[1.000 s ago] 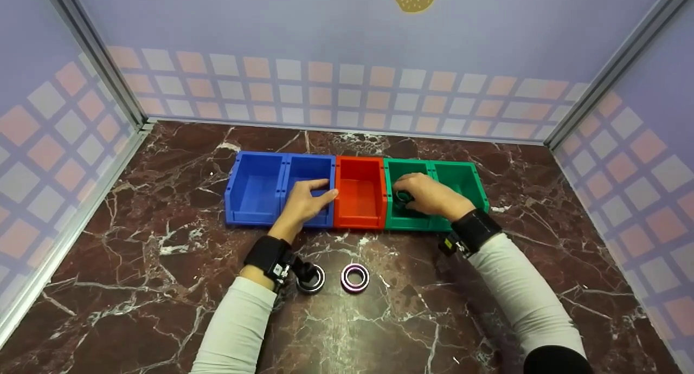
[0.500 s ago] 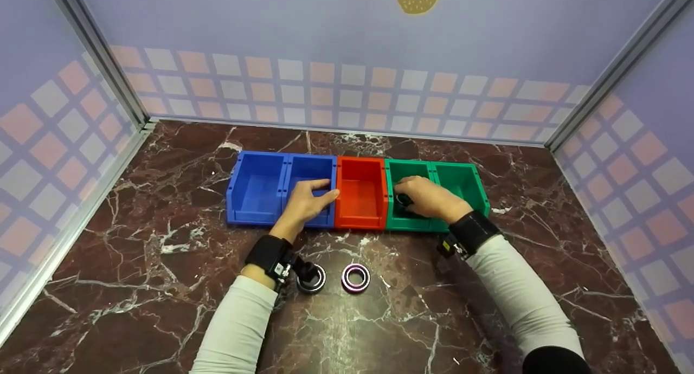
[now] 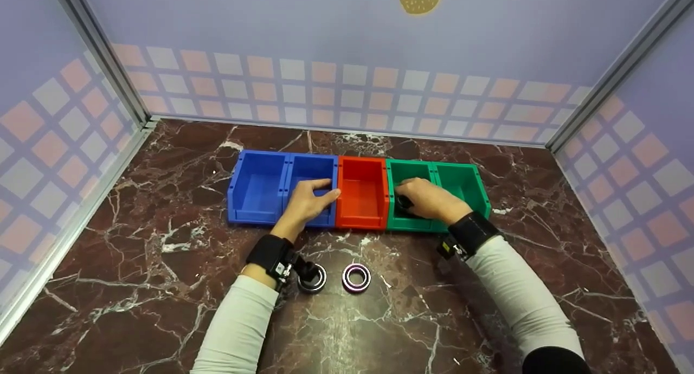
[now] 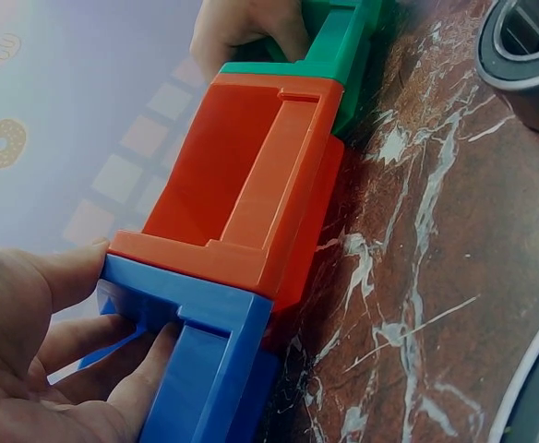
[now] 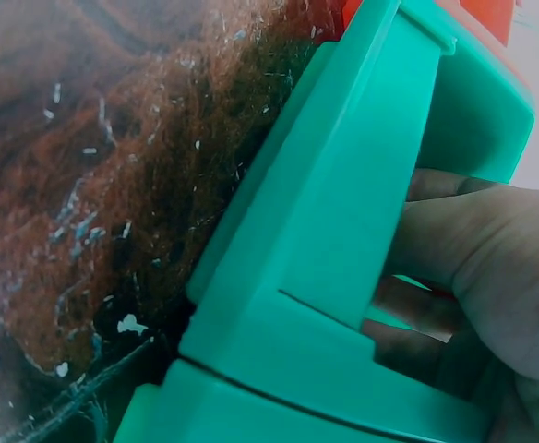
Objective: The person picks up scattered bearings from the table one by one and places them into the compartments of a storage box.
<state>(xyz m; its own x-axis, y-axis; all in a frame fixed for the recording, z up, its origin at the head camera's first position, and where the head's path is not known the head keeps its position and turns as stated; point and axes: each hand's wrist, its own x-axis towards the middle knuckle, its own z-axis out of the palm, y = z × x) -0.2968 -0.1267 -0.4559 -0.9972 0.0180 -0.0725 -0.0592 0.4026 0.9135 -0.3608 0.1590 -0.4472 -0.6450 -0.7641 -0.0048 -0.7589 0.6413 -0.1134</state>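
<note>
Blue, red and green bins stand joined in a row. My left hand [image 3: 308,201] reaches into the right blue bin [image 3: 309,168]. In the left wrist view its fingers [image 4: 145,369] hang loosely inside that bin, and the thumb touches the rim beside the red bin [image 4: 209,171]. My right hand [image 3: 428,196] dips into the left green bin [image 3: 410,169], holding a dark ring [image 3: 404,201] that looks like a bearing, mostly hidden by the fingers. The right wrist view shows its curled fingers [image 5: 436,231] behind the green bin's front wall, without the ring in sight.
Two ball bearings lie on the marbled table in front of the bins: a black-and-silver one [image 3: 313,279] partly behind the left wrist camera, and a purple-rimmed one [image 3: 356,278]. The left blue bin [image 3: 259,187] and right green bin [image 3: 460,181] end the row. Panels enclose the table.
The right hand has sunk very slightly in the green bin, and less of the dark ring shows. The left hand keeps its place; the head view has shifted a little.
</note>
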